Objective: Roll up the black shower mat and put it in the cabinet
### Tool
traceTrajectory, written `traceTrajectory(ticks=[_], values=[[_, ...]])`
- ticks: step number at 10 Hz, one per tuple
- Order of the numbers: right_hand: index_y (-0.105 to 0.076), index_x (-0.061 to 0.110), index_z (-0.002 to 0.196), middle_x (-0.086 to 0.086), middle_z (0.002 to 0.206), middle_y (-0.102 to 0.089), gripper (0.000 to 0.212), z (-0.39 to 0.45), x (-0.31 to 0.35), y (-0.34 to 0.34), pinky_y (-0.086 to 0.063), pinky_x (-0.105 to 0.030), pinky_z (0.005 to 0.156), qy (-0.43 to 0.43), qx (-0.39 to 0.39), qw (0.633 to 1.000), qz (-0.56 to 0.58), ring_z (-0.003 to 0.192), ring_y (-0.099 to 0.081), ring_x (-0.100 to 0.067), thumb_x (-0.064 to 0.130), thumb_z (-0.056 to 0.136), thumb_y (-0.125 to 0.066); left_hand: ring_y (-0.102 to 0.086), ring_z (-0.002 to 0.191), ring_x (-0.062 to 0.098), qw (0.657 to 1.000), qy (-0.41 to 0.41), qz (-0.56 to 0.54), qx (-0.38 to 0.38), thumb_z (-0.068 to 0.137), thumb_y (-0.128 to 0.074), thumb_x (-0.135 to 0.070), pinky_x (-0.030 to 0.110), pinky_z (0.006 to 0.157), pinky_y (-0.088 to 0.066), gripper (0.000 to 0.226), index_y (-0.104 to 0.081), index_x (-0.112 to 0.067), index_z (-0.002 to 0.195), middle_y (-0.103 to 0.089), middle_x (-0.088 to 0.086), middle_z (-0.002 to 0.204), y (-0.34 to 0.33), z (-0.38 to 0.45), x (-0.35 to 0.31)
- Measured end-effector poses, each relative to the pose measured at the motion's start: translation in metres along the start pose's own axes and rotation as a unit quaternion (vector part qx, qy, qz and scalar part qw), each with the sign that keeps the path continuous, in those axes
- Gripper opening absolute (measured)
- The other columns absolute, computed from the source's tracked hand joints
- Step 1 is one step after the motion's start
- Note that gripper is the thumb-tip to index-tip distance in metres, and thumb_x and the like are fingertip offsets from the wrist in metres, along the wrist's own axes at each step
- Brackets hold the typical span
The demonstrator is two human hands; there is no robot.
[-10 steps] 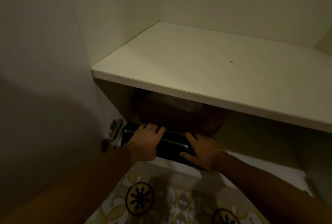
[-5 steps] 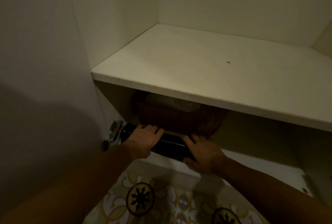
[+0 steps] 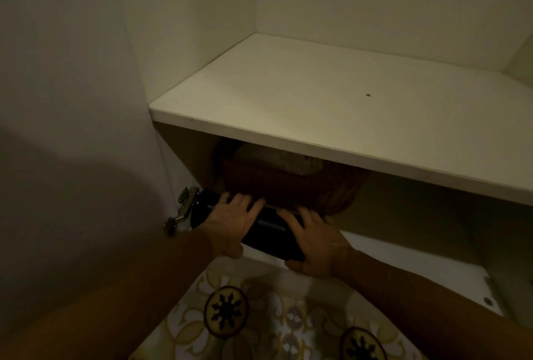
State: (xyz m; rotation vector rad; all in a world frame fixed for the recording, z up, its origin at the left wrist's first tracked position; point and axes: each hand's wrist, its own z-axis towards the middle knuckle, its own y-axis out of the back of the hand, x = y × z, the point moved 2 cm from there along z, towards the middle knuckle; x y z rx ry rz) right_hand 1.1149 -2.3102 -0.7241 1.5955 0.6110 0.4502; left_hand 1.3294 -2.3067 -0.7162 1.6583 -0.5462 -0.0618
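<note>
Both hands hold the rolled black mat [image 3: 268, 229] at the cabinet's bottom shelf [image 3: 403, 253]. The left hand [image 3: 230, 222] wraps its grip over the left end, the right hand [image 3: 315, 244] over the right end. A brown basket [image 3: 291, 186] sits just behind the grip

We count two hands: left hand [image 3: 230, 222], right hand [image 3: 313, 240]. Under them, one rolled black mat [image 3: 266, 229]; just beyond, one brown basket [image 3: 291, 186]; left, one hinge [image 3: 183, 209].
</note>
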Motion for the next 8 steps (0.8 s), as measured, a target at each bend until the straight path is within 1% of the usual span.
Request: traceTrajectory(ticks=[1,2,3,5,6,7,8], values=[[0.003,0.03,0.158,-0.014,0.154,-0.023,0.11,-0.002,-0.001,0.004,-0.035,-0.05,0.103,-0.005,0.007,1.0,-0.003,0.133,-0.036,-0.037,0.067,0.079,-0.064,-0.032,0.135,0.034,1.0,-0.011,-0.01,-0.011,0.069,-0.077,-0.048,0.048,0.118,-0.023,0.123,0.005,-0.017,0.155,-0.029,0.016,0.148,-0.001,0.001,0.0],[0.005,0.031,0.158,-0.015,0.155,-0.021,0.117,-0.002,-0.001,0.008,-0.036,-0.052,0.106,-0.008,0.024,1.0,-0.007,0.135,-0.034,-0.038,0.069,0.076,-0.069,-0.031,0.134,0.033,0.999,-0.02,-0.022,-0.027,0.068,-0.078,-0.049,0.044,0.118,-0.022,0.124,0.005,-0.019,0.155,-0.028,0.016,0.148,-0.005,0.002,0.001],[0.009,0.032,0.156,-0.016,0.157,-0.017,0.122,-0.005,-0.002,0.01,-0.035,-0.055,0.108,-0.006,0.043,0.999,-0.018,0.138,-0.03,-0.039,0.071,0.074,-0.071,-0.03,0.134,0.032,0.999,-0.023,-0.027,-0.032,0.066,-0.078,-0.05,0.044,0.119,-0.021,0.126,0.007,-0.021,0.154,-0.027,0.014,0.148,-0.008,0.003,0.003],[0.01,0.034,0.156,-0.017,0.16,-0.013,0.121,-0.009,-0.003,0.014,-0.034,-0.057,0.109,-0.011,0.06,0.998,-0.03,0.138,-0.03,-0.042,0.074,0.074,-0.07,-0.025,0.139,0.032,0.999,-0.019,-0.009,-0.024,0.067,-0.075,-0.056,0.046,0.121,-0.017,0.128,0.013,-0.023,0.154,-0.021,0.014,0.152,-0.009,0.001,0.006],[0.013,0.037,0.154,-0.017,0.161,-0.011,0.121,-0.009,-0.007,0.014,-0.034,-0.058,0.109,-0.021,0.06,0.998,-0.023,0.138,-0.032,-0.044,0.076,0.073,-0.069,-0.023,0.14,0.032,0.999,-0.016,-0.014,-0.026,0.066,-0.074,-0.06,0.049,0.121,-0.018,0.131,0.017,-0.025,0.153,-0.018,0.012,0.154,-0.007,0.001,0.008],[0.016,0.041,0.151,-0.017,0.161,-0.011,0.121,-0.013,-0.009,0.014,-0.034,-0.059,0.107,-0.036,0.033,0.999,-0.007,0.137,-0.032,-0.044,0.078,0.072,-0.067,-0.018,0.144,0.03,0.997,-0.016,-0.047,-0.053,0.063,-0.074,-0.062,0.05,0.122,-0.014,0.133,0.018,-0.027,0.152,-0.014,0.008,0.158,-0.008,-0.006,0.01],[0.018,0.044,0.152,-0.017,0.162,-0.005,0.123,-0.031,-0.006,0.011,-0.022,-0.069,0.112,-0.1,0.029,0.994,0.015,0.142,-0.021,-0.046,0.083,0.069,-0.064,-0.003,0.152,0.029,0.997,-0.013,-0.063,-0.038,0.062,-0.073,-0.068,0.051,0.123,-0.006,0.136,0.02,-0.031,0.154,-0.001,0.0,0.167,-0.008,-0.022,0.005]])
